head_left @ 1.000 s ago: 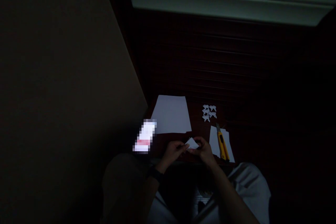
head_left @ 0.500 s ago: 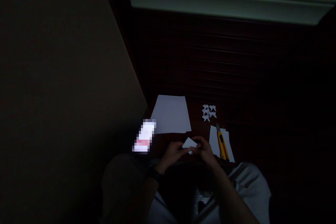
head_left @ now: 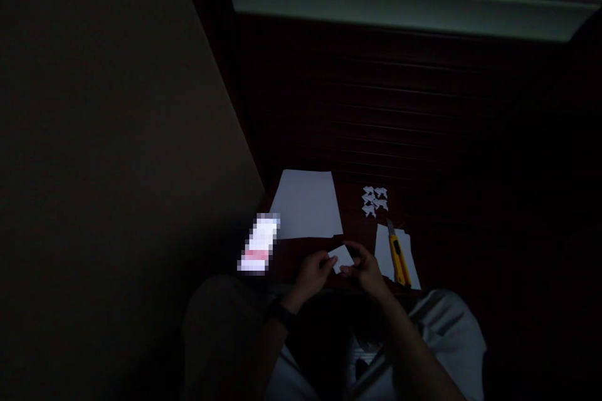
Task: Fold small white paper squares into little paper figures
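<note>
- Your left hand [head_left: 314,271] and right hand [head_left: 368,272] both pinch the small white paper piece [head_left: 343,255], near the front of the dark reddish tabletop [head_left: 352,210].
- You seem mid-fold; the next move probably calls for aligned edges and firm creasing.

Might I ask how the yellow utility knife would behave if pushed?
The yellow utility knife would probably slide rather than roll, being long and lying flat on the white paper. That paper looks thin, so it may shift along. The exposed blade might snag.
</note>
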